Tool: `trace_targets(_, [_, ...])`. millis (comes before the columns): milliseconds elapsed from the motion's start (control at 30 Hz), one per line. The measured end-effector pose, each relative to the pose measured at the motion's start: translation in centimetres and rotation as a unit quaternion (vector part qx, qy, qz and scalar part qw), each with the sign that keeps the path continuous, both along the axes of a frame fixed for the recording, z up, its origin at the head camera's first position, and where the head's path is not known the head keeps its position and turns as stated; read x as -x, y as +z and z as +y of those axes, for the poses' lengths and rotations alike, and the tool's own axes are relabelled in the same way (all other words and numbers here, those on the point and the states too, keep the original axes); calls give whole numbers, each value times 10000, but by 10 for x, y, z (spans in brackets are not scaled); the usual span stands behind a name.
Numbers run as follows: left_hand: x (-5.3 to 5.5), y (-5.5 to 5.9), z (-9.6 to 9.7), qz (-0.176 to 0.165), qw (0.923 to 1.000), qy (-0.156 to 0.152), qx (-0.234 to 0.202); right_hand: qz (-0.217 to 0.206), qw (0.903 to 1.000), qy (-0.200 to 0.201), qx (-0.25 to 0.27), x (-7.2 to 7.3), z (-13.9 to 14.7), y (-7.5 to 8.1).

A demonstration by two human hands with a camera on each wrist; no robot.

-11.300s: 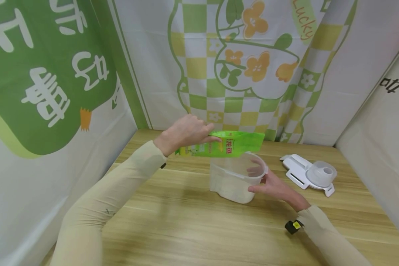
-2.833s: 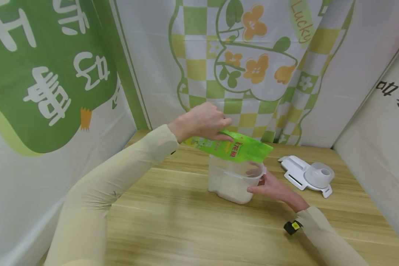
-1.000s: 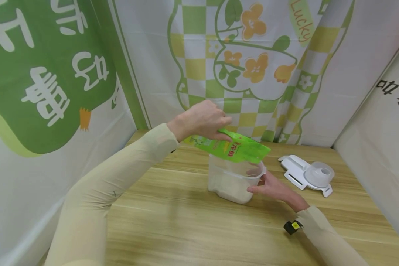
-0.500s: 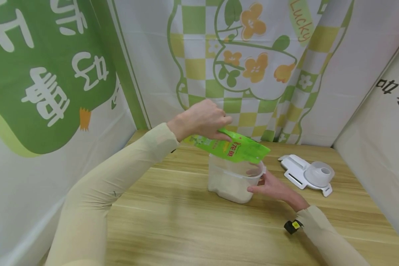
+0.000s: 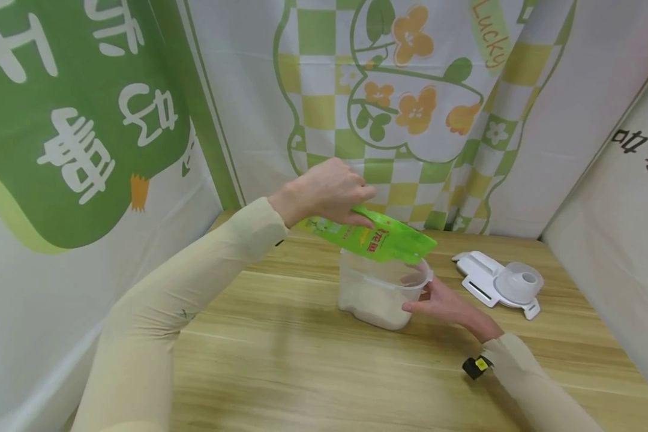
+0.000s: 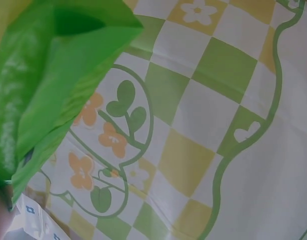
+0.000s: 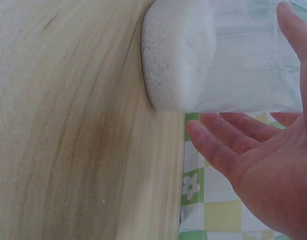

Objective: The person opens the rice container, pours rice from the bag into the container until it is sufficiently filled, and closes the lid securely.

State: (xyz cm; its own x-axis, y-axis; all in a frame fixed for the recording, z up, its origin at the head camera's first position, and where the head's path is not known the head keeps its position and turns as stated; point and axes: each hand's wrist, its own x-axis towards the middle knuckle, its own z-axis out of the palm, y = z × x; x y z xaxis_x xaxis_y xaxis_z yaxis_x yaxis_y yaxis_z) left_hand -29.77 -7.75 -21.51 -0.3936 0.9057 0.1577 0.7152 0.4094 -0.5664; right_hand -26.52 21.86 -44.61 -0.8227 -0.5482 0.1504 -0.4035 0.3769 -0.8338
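My left hand (image 5: 329,191) grips a bright green printed rice bag (image 5: 391,239) by its upper edge. The bag lies aslant over a clear plastic storage container (image 5: 351,279), its right end lower and above the container's mouth. White rice (image 7: 168,65) fills the lower part of the container, which stands upright on the table. Around the container's right side my right hand (image 5: 445,303) holds it, thumb in front and fingers behind. In the left wrist view the bag's green film (image 6: 68,75) hides most of the hand.
A white lid (image 5: 477,276) with a translucent cup (image 5: 518,283) on it lies to the right of the container on the wooden table (image 5: 281,372). Printed cloth walls (image 5: 248,120) stand close behind and at both sides.
Since the oldest frame, my left hand has risen and moved right, tipping the bag's right end down over the container. In the last second the bag shifted slightly up and left.
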Motion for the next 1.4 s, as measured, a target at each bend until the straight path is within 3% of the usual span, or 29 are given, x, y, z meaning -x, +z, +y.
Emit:
trace_targets(300, [-1, 1, 5, -126, 9999, 14, 106, -52, 10000, -1, -51, 0, 0, -1])
trace_targets(733, [-2, 2, 10, 23, 9999, 40, 136, -117, 9999, -2, -77, -1, 0, 4])
trace_targets(1400, [-4, -1, 21, -216, 9981, 319, 474, -73, 9998, -3, -182, 0, 2, 1])
